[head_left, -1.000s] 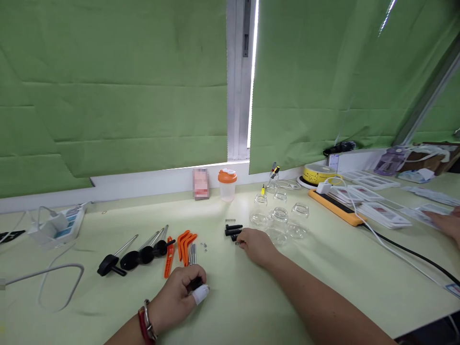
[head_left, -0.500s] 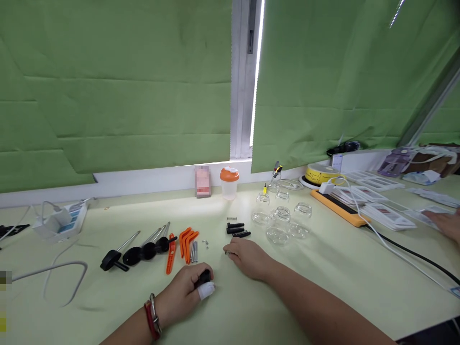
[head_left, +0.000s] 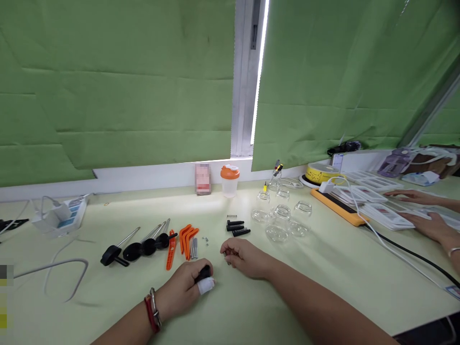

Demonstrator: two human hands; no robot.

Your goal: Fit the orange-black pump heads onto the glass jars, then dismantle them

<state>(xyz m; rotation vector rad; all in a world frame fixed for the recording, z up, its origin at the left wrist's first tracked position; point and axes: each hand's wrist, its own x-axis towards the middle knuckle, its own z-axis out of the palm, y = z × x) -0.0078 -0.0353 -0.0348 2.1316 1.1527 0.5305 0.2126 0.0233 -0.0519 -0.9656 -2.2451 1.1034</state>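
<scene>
My left hand [head_left: 187, 286] rests on the pale green table [head_left: 323, 278], closed round a small black part [head_left: 204, 273]; its thumb wears a white bandage. My right hand [head_left: 241, 257] lies a little to the right, fingers pinched on a tiny dark piece that looks like a small spring. Just beyond my hands lie orange plastic levers [head_left: 186, 238], a bundle of thin metal pins [head_left: 193, 248], tiny screws [head_left: 206, 240] and a few black plastic pieces [head_left: 237, 228] with a small spring behind them.
Black-knobbed metal rods [head_left: 138, 245] lie at left, near a white power strip [head_left: 59, 215] and grey cable. Several clear glass jars [head_left: 282, 218] stand right of centre, an orange-lidded cup [head_left: 229, 180] by the wall. Another person's hands [head_left: 427, 221] work over cards at far right.
My right hand has drawn back from the black pieces toward me and the left hand, now pinched on a tiny piece. The other person's hands have come further into view.
</scene>
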